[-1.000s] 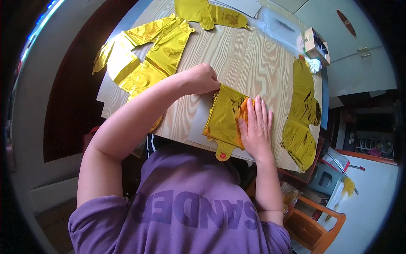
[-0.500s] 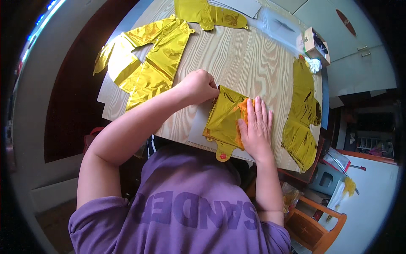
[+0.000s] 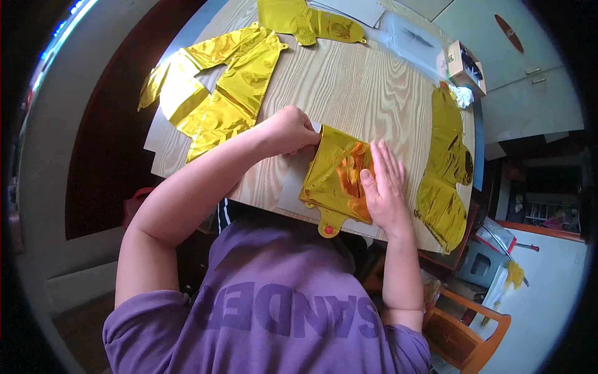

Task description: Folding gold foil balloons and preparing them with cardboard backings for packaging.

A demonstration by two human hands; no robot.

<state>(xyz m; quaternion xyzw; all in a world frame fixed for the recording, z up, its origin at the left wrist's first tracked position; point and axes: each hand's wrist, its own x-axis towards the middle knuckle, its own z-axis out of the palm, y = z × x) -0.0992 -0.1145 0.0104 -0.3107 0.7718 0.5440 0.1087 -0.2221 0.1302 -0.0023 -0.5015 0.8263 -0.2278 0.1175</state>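
Close by, a person in a purple T-shirt (image 3: 280, 262) leans over a folded gold foil balloon (image 3: 333, 165), which lies on a pale sheet (image 3: 294, 192) at the near edge of a wood-grain table (image 3: 349, 81). Its tab (image 3: 330, 223) pokes toward the shirt. Along the folded balloon's right edge lies the right hand (image 3: 387, 187), open and straight-fingered against the foil. At its far left corner the left hand (image 3: 288, 132) is curled, fingertips at the edge; from here I can't tell whether they pinch it. Well to its right, a long flattened balloon (image 3: 443, 174) lies along the tabletop. Beyond it to the left spreads a shiny, crinkled balloon (image 3: 243, 90). Farther off, beyond it to the right, stands a cardboard box (image 3: 459, 70); past its far left, a third gold balloon (image 3: 289, 20).
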